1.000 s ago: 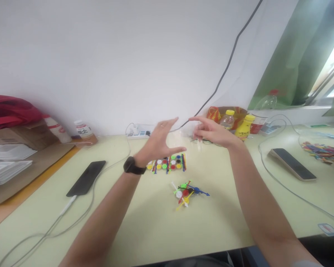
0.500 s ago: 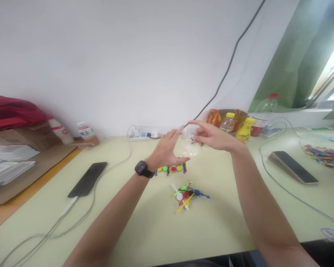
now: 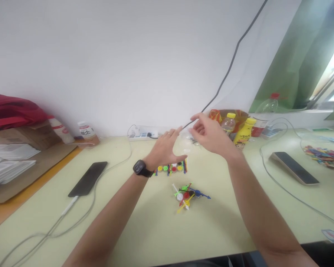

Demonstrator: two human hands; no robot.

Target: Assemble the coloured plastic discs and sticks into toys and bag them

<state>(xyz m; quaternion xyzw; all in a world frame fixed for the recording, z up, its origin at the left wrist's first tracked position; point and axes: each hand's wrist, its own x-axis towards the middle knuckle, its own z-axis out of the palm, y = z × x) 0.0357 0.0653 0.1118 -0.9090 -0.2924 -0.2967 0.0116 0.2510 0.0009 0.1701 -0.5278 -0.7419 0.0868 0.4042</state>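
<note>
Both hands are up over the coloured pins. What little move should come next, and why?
Probably close the left hand on the clear bag: it hangs open beside the bag, while the right hand seems to pinch it from the other side, above the row of pins.

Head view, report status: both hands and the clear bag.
Left hand open, raised over the table. Right hand at the clear bag, grip unclear. Coloured pegs lie loose below, nothing in the way.
</note>
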